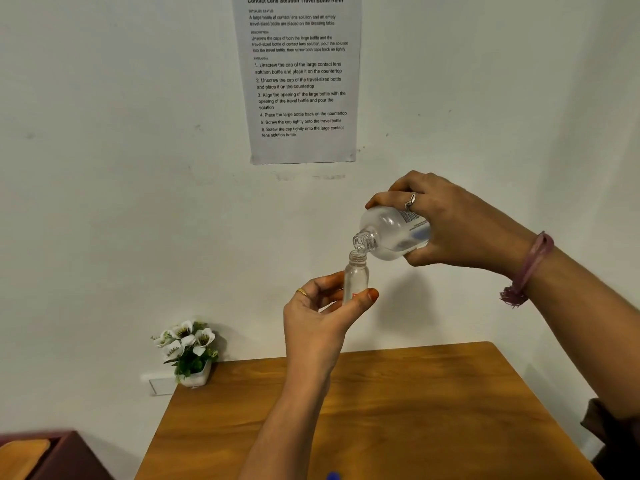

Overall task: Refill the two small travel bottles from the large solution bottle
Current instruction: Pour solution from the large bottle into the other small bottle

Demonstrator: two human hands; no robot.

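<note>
My left hand [322, 320] holds a small clear travel bottle [355, 275] upright in the air, uncapped, between thumb and fingers. My right hand [450, 226] grips the large clear solution bottle [391, 233] tilted down to the left. Its open neck sits right above the small bottle's mouth, touching or nearly so. Both bottles are held high in front of the wall, above the wooden table [381, 410]. The other travel bottle is out of view.
A small pot of white flowers [189, 351] stands at the table's back left corner. A printed instruction sheet [301, 77] hangs on the wall. A blue object [333, 475] peeks in at the bottom edge. Dark red furniture [52, 455] is at lower left.
</note>
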